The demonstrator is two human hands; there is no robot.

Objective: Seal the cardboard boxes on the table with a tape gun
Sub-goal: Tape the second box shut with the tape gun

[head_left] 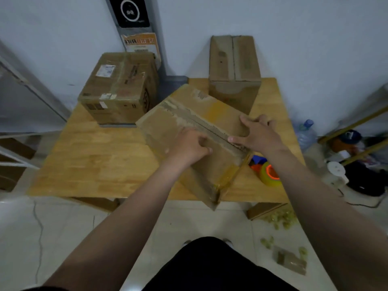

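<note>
- Tape gun point(269, 174), right of the near box point(184, 120): body mostly hidden behind that box's corner. Only the roll and blue-orange bits show.
- Left grip point(189, 147), atop the near box: fingertips tucked under, hold unclear.
- Labels point(105, 70), on the carton point(126, 95) left-behind the near box: print unreadable.
- Wall device point(129, 11), far behind the near box: cut by the top edge.
- Floor clutter point(357, 160), right of the near box: blurred.

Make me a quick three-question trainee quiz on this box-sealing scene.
1. How many cardboard boxes stand on the wooden table?
2. True or false: the right hand holds the tape gun.
3. Which box does the left hand rest on? A: the labelled box. B: the middle box. C: the far upright box.
Key: 1: three. 2: false; it lies on the table, right of the middle box. 3: B.
</note>
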